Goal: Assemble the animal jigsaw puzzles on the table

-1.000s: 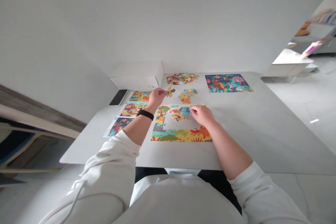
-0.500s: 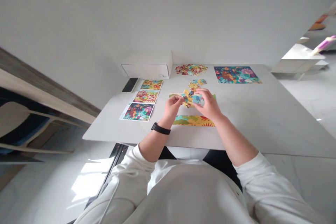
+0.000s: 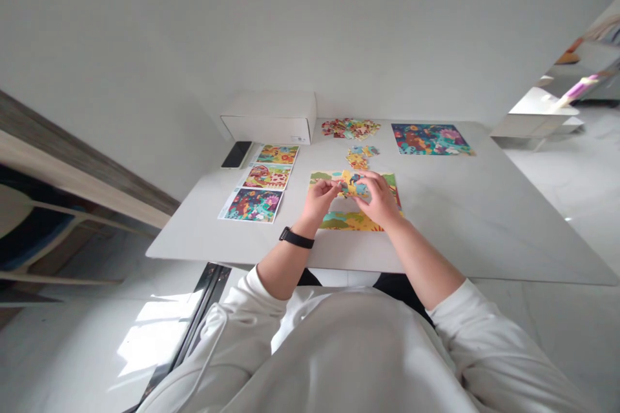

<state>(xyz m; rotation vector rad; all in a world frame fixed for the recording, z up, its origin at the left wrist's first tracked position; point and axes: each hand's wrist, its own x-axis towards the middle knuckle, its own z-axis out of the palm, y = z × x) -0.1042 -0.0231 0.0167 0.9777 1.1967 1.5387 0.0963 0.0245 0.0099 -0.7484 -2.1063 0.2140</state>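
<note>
My left hand [image 3: 320,199], with a black band on its wrist, pinches the left side of a small cluster of jigsaw pieces [image 3: 352,182]. My right hand [image 3: 380,201] grips a blue piece at the right side of that cluster, thumb below and fingers above. Yellow and blue show on the cluster, and my fingertips hide part of it. Under both hands lies a partly assembled jigsaw puzzle [image 3: 351,222] with green, yellow and red along its edges. A few loose yellow and blue jigsaw pieces [image 3: 358,160] lie just beyond it.
A heap of mixed pieces [image 3: 349,128] lies near the wall. At the back right is a dark, colourful finished puzzle [image 3: 431,139]. Three picture sheets [image 3: 256,205] line the left, with a phone [image 3: 237,155] and a white box [image 3: 268,127] behind them.
My right hand has moved left and closer to my left hand, bringing the blue piece against the cluster. More of the puzzle's right edge shows. The view has shifted slightly.
</note>
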